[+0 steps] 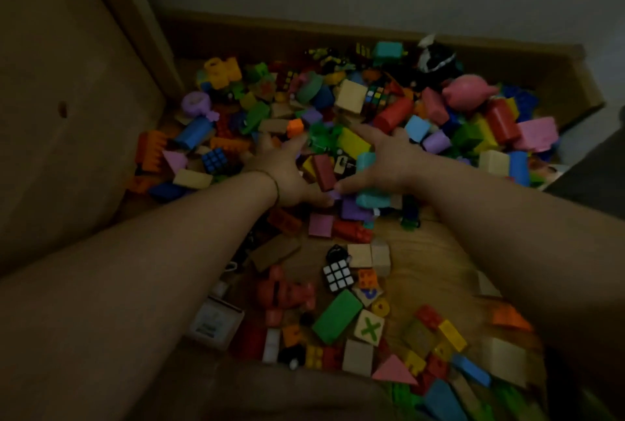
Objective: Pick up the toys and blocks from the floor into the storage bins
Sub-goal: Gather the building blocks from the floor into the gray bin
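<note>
left hand [287, 177]: fingers spread wide, pressing heap of coloured wooden and plastic blocks [399, 116] | right hand [385, 163]: spread wide over teal wooden block [370, 195] | dark red wooden block [323, 173] between both hands | heap lies on wooden floor [426, 251] against brown board wall [304, 33]

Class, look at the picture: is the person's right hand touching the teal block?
Touching. Head view: the right hand lays its thumb across the teal block, with no gap visible.
</note>
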